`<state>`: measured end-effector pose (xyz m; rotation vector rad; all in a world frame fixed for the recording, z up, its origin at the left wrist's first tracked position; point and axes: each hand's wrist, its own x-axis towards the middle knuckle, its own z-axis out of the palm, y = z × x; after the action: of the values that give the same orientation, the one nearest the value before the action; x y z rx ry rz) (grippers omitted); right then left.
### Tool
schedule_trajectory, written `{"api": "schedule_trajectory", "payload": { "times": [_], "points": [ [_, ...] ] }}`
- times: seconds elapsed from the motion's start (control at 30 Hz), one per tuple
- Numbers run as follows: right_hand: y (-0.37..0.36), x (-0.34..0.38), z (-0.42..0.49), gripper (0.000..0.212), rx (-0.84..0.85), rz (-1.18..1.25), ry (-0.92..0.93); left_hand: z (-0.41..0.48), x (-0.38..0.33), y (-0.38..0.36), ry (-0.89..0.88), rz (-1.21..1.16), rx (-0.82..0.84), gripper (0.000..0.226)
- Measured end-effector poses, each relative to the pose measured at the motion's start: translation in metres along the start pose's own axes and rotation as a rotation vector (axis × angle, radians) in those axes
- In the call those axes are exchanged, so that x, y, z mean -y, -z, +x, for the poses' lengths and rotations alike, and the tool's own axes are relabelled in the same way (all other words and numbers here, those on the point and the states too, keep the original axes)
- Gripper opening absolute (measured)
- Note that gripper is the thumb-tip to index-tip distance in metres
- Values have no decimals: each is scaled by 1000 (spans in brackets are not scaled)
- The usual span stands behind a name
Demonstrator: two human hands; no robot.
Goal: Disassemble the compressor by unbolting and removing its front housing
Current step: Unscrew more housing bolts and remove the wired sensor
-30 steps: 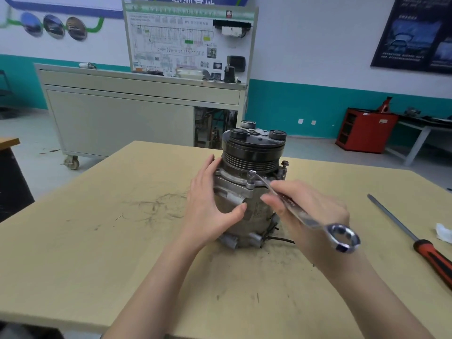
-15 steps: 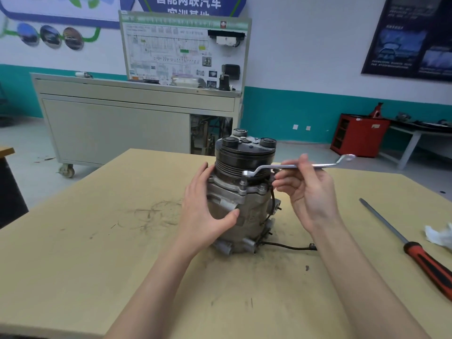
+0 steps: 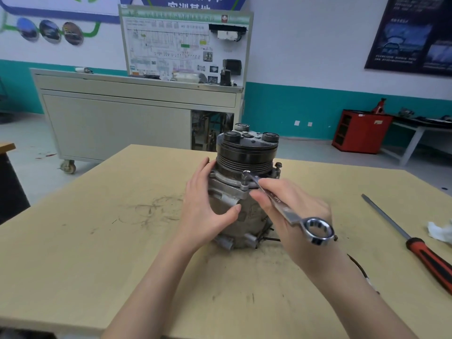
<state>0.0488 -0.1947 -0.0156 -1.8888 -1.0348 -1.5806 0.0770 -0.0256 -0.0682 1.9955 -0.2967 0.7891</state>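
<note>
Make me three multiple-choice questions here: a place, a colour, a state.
1. Where is the screwdriver? A) left of the compressor B) right of it, on the table C) in a hand
2. Its handle colour? A) blue B) yellow C) red and black
3. What is the right hand doing? A) gripping the wrench B) resting flat C) lifting the compressor
Answers: 1 B, it lies near the table's right edge. 2 C, red with black parts. 3 A, it clasps the wrench's shaft.
</note>
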Motion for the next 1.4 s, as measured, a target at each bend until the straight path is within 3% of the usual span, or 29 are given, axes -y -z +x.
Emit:
{"api": "schedule_trajectory", "payload": {
  "times": [0.23,0.47,0.53,0.6,0.67,0.73,0.9,1.13,1.4],
  "points": [
    [6,2,-4,44,16,134,-151,1,1,0,5,6,-1,85],
    [4,-6,-1,42,63,6,72,-1,-5,1,15,1,5,87],
    [7,-11,0,28,81,268,-171,-2,-11,2,-13,3,-39,88],
    [8,-17,5,14,45,691,-593,-4,-21,2,-86,-45,-129,81],
    [8,-27,9,19,-27,933,-901,-7,-30,1,-142,-76,-211,59],
    [10,-37,9,27,-98,1055,-1033,-8,-37,-1,-126,-77,-261,36],
    [24,-52,-1,40,-286,1118,-1130,-3,-42,-5,-3,-26,-263,11],
    [22,-49,-20,33,-262,1045,-1238,4,-52,-11,16,78,-281,8],
    [25,-44,-20,32,-257,998,-1187,2,-52,-16,43,-63,-295,12]
  ]
}}
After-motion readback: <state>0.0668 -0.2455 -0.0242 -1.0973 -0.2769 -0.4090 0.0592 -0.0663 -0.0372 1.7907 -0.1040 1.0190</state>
